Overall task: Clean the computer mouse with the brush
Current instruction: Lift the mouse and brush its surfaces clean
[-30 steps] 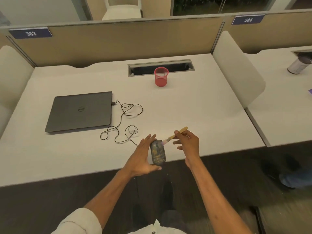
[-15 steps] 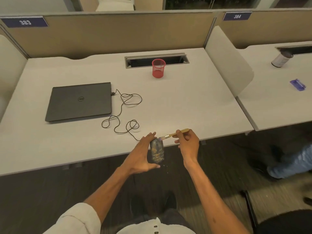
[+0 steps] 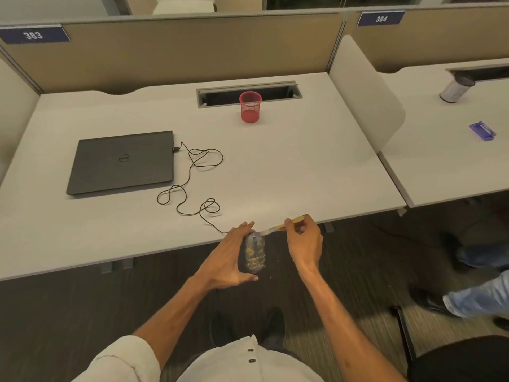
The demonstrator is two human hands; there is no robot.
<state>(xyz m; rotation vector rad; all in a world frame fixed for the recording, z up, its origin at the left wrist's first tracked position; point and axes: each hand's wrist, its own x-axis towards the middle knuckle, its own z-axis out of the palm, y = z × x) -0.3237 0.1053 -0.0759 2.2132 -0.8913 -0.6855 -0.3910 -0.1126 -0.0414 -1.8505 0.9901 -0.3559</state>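
A dark computer mouse (image 3: 254, 255), speckled with yellowish crumbs, is held in my left hand (image 3: 228, 260) just off the front edge of the white desk (image 3: 289, 166), above the floor. Fingers and thumb clamp its two ends. My right hand (image 3: 304, 244) pinches a small brush (image 3: 278, 228) with a wooden handle; its pale bristle end touches the mouse's far end. The mouse's black cable (image 3: 192, 188) runs in loops across the desk to a closed grey laptop (image 3: 121, 162).
A red mesh cup (image 3: 250, 107) stands by the cable slot at the back. Partition panels bound the desk behind and at the right. The neighbouring desk holds a can (image 3: 455, 89) and a small purple item (image 3: 482, 130). Another person's legs (image 3: 479, 293) are at the right.
Both hands with the mouse and brush have drawn back from over the desk's edge to above the floor. The brush tip has slid toward the mouse's far end.
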